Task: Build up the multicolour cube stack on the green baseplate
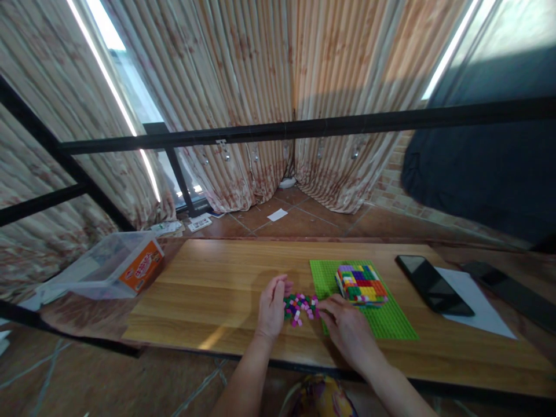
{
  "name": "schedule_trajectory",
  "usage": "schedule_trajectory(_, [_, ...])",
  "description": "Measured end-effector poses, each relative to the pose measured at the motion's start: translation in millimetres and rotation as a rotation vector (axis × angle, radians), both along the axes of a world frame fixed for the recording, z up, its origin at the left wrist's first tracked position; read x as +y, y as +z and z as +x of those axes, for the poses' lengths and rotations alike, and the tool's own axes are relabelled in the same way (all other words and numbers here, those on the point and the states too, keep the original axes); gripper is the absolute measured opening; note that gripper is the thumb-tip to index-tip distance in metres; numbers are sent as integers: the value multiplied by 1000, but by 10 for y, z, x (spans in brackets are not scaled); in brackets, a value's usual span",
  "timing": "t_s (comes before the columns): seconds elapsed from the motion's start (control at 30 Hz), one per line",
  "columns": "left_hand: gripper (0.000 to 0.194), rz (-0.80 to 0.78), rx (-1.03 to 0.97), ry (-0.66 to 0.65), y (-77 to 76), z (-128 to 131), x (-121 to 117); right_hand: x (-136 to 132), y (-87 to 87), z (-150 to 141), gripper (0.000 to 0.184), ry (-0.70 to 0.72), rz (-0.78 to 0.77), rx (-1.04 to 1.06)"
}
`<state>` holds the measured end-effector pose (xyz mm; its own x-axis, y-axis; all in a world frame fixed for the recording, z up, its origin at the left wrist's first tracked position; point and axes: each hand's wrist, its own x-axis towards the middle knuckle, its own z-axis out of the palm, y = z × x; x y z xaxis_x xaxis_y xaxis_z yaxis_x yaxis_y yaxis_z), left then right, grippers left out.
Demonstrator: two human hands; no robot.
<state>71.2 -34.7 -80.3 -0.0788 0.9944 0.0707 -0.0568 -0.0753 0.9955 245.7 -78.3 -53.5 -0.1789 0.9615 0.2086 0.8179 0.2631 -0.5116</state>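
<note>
Small toy bricks [302,308], mostly pink, green, purple and white, lie in a loose pile on the wooden table. My left hand [271,307] rests at the left edge of that pile, fingers stretched out and slightly curved, holding nothing. At the pile's right edge, the fingertips of my right hand [347,327] are pinched together beside pink bricks; what is between them is too small to make out. Right of the pile lies a green baseplate [393,324], partly covered by my right hand. A multicoloured block of built-up bricks [362,285] stands on it.
A black tablet or phone [434,284] lies on white paper [486,304] at the right. Farther right is another dark flat object [512,289]. A clear plastic bin [108,263] with an orange label stands at the left. A black metal bar [269,132] crosses beyond the table.
</note>
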Motion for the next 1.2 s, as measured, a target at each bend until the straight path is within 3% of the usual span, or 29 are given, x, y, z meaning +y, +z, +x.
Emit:
schedule_trajectory(0.37, [40, -6, 9, 0, 12, 7, -12, -1, 23, -248, 17, -47, -64, -24])
schedule_trajectory(0.6, [39, -2, -10, 0, 15, 9, -11, 34, -5, -186, 25, -7, -123, 73])
schedule_trajectory(0.73, [38, -4, -4, -6, 3, 0, -7, 50, 6, -188, 29, -8, -95, -4])
schedule_trajectory(0.93, [39, -6, 1, -11, -1, -7, -12, 49, 29, -249, 21, 30, -75, -52])
schedule_trajectory(1.2, [42, -30, -17, -12, 14, -18, -13, 63, 64, -236, 20, -15, 25, 152])
